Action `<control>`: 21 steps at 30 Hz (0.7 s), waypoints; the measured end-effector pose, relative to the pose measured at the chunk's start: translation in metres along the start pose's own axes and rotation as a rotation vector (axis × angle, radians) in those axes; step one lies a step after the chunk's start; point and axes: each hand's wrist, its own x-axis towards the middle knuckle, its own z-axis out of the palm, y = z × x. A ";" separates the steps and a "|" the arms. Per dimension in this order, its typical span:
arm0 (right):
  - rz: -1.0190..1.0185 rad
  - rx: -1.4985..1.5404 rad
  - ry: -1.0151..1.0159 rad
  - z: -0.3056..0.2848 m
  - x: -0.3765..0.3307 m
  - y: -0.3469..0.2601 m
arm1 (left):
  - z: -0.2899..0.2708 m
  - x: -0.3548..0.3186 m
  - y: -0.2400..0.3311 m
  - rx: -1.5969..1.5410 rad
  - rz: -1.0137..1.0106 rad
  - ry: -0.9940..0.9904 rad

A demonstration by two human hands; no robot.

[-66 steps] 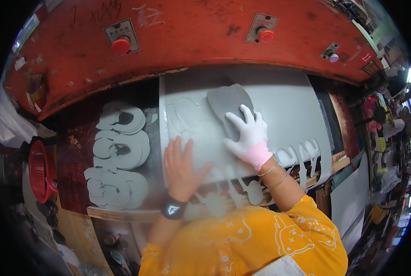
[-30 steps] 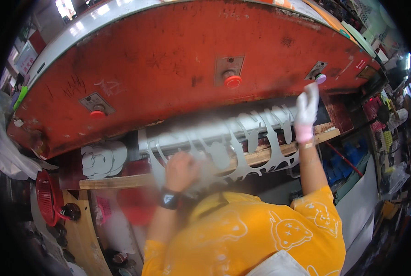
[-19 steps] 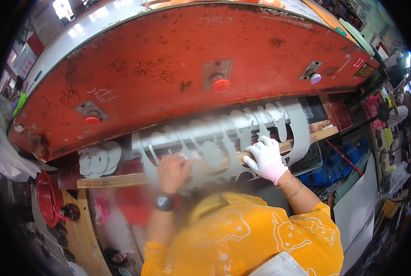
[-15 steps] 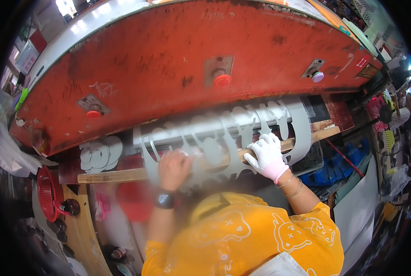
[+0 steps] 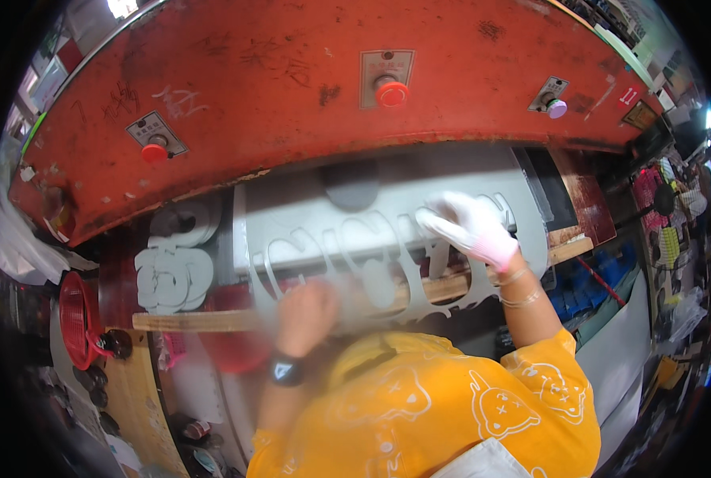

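Observation:
A pale grey sheet [image 5: 295, 199] with rows of shoe-part-like cut-out openings lies under the red machine front, its near part overhanging a wooden bar. My bare left hand [image 5: 309, 315], with a dark watch at the wrist, is closed on the near edge of the sheet; haze softens its fingers. Over the right part of the openings is my right hand [image 5: 473, 229] in a white glove with a pink cuff. Its fingers bend toward the left and are smeared by motion, so whether they hold anything is unclear.
Cut grey pieces [image 5: 174, 279] lie stacked left of the sheet. The red machine front [image 5: 291, 103] carries a red button [image 5: 391, 93] and other knobs. A wooden bar [image 5: 192, 321] runs along the near edge. A red basket [image 5: 76, 319] stands at far left, blue crates [image 5: 598, 279] at right.
The sheet has shifted, with more of its uncut far part showing. My right hand has left the near edge and moved up over the openings. The left hand has moved slightly toward me.

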 end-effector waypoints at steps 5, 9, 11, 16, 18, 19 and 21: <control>-0.189 -0.363 0.181 0.081 0.045 -0.044 | -0.032 -0.014 0.009 -0.412 -0.112 -0.106; -0.072 -0.549 0.106 0.122 0.036 -0.073 | -0.007 0.002 0.014 -0.181 0.134 0.379; -0.035 -0.544 0.086 0.121 0.021 -0.073 | 0.009 -0.004 0.015 -0.007 0.115 0.249; -0.130 0.077 0.072 0.082 -0.021 -0.044 | 0.024 -0.038 0.012 0.057 0.113 0.201; -0.091 0.581 0.017 0.066 -0.030 -0.032 | 0.025 -0.046 0.008 0.049 0.122 0.224; 0.006 0.906 -0.033 0.059 -0.037 -0.027 | 0.026 -0.049 0.007 0.041 0.117 0.218; -0.069 0.576 0.121 0.052 -0.048 -0.020 | 0.028 -0.052 0.005 0.037 0.119 0.218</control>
